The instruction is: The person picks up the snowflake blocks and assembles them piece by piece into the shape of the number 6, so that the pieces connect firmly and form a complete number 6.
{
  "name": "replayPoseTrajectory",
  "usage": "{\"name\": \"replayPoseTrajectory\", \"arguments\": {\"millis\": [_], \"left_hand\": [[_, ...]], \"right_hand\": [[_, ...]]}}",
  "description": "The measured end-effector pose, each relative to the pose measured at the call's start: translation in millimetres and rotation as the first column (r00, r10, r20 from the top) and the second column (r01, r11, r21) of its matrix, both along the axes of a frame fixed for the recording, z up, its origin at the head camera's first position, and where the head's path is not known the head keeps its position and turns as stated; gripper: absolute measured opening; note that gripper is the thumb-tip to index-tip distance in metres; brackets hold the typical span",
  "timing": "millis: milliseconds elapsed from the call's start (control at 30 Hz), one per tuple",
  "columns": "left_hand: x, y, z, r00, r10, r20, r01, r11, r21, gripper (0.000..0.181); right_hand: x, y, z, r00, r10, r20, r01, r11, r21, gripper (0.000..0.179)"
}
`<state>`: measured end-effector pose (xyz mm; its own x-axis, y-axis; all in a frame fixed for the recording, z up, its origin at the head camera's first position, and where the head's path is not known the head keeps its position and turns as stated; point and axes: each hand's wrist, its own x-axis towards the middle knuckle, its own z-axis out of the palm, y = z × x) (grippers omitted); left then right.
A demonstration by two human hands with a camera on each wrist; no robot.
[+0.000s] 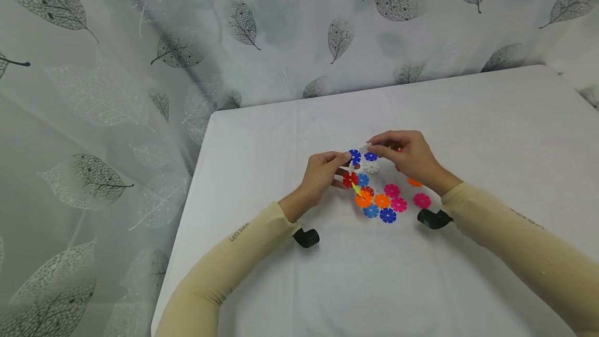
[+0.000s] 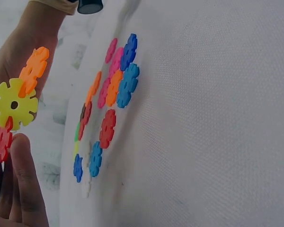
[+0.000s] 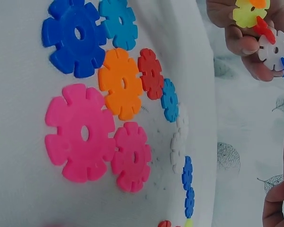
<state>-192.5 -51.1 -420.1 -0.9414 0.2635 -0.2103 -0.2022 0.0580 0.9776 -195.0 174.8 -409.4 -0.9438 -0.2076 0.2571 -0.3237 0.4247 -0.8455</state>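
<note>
My left hand (image 1: 323,176) grips a chain of linked plastic flower-shaped discs near its blue disc (image 1: 354,157). From there the chain runs through a white disc (image 3: 273,51), a red disc (image 1: 350,179) and a yellow disc (image 2: 14,105) to an orange disc (image 1: 363,199) at the hanging end. Across from it, my right hand (image 1: 412,156) pinches a white disc (image 1: 366,147) beside the blue one. Whether those two are joined is hidden by the fingers. Below the hands, loose discs lie on the table, among them a pink disc (image 3: 80,133) and a dark blue disc (image 1: 388,216).
The white cloth-covered table (image 1: 262,139) extends around the loose discs. Behind and to the left hangs a leaf-patterned curtain (image 1: 281,25). A black wrist camera (image 1: 307,238) sits under the left sleeve, and another black camera (image 1: 434,219) under the right.
</note>
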Motion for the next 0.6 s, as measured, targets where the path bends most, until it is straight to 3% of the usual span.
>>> {"name": "replayPoseTrajectory", "arguments": {"millis": [400,600], "left_hand": [[1.0,0.0,1.2,1.0,-0.017,-0.001,0.017,1.0,0.016,0.028],[3.2,1.0,4.3,1.0,-0.011,0.014,0.01,1.0,0.012,0.028]], "right_hand": [[2.7,-0.1,0.2,1.0,0.022,-0.007,-0.022,0.999,-0.034,0.017],[4.5,-1.4,0.7,0.994,0.023,-0.11,-0.019,0.999,0.038,0.015]]}}
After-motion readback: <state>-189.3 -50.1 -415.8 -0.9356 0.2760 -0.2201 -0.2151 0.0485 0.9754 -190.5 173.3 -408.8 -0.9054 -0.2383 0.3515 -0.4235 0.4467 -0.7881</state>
